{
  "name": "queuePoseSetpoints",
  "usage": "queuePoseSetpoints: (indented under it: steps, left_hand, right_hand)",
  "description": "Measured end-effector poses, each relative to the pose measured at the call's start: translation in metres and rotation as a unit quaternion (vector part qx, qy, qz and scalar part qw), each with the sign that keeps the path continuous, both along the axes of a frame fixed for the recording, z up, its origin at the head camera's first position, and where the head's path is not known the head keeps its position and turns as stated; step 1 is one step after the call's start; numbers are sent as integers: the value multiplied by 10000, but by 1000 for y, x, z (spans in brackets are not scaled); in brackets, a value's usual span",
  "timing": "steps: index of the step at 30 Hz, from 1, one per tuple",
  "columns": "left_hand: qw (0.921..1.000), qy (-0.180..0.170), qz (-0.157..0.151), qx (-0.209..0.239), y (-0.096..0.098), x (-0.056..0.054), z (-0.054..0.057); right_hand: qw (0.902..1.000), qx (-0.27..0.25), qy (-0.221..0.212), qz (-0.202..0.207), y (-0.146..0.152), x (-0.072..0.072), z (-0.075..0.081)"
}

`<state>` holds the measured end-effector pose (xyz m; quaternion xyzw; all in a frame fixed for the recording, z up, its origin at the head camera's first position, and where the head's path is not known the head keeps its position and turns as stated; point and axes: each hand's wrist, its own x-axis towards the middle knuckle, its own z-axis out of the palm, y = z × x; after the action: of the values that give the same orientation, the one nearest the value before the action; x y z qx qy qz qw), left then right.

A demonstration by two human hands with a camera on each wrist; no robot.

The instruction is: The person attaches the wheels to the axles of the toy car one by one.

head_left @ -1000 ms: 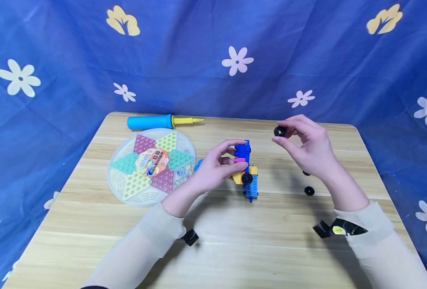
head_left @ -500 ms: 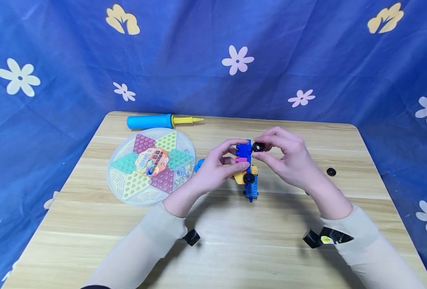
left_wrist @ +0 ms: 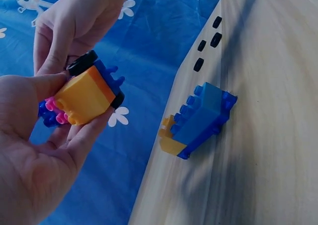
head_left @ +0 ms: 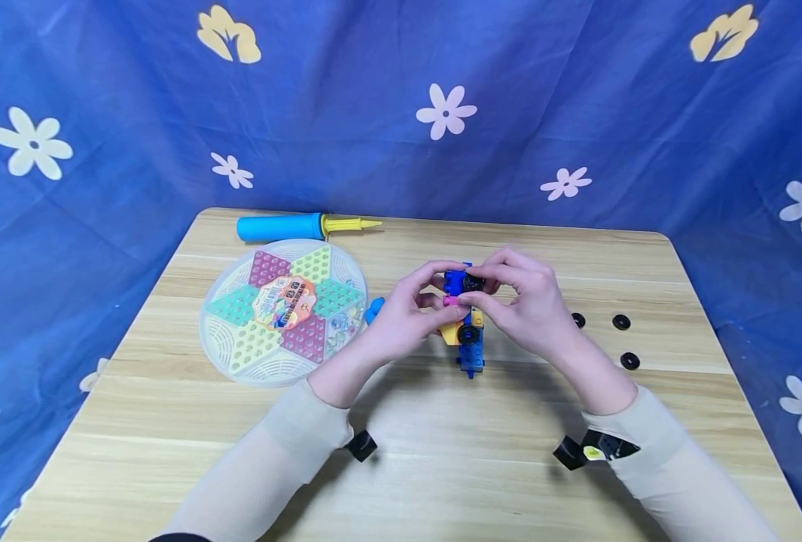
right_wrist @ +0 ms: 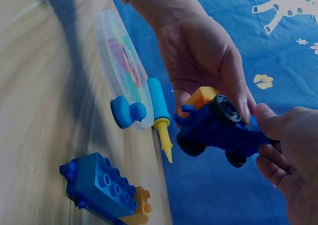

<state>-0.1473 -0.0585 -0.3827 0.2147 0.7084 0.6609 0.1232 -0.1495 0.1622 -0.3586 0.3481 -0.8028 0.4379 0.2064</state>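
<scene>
My left hand (head_left: 401,316) grips a toy block car (left_wrist: 87,101) with yellow, pink and blue bricks on a dark blue wheel base. The base faces my right hand (head_left: 526,305), whose thumb and fingers pinch a black wheel (head_left: 473,281) at the base's far end. Whether that wheel sits on its axle I cannot tell; fingers hide most of it in the right wrist view. Other wheels are on the car, one black wheel (right_wrist: 226,109) facing that camera. Below the hands, a second block car (left_wrist: 201,120), blue with a yellow brick and bare axle pegs, rests on the table.
Several loose black wheels (head_left: 620,322) lie on the table at the right. A round Chinese checkers board (head_left: 214,331) is at the left, with a blue and yellow hand pump (head_left: 279,227) behind it. A blue knobbed piece (right_wrist: 124,113) stands beside the board.
My right hand has carried the black wheel leftward and down from the back right to the car's base. The left hand has stayed in place, gripping the car.
</scene>
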Motion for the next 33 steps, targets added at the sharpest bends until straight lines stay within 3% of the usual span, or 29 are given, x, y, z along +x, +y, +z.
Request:
queuePoseSetpoints:
  steps: [6, 14, 20, 29, 33]
  left_hand:
    - [9990, 283, 120, -320, -1, -2, -1]
    - [9996, 90, 56, -270, 0, 0, 3]
    - [9990, 223, 54, -374, -1, 0, 4]
    - [9946, 834, -79, -618, -5, -1, 3]
    - [9918, 1007, 74, -786, -8, -1, 2]
  right_hand:
    - [9998, -26, -165, -124, -1, 0, -1]
    - [9991, -197, -321, -212, -2, 1, 1]
    - [9982, -351, -388, -292, -5, 3, -2]
    - [9987, -407, 57, -312, -4, 8, -5]
    - [9981, -513, 41, -328, -3, 12, -7]
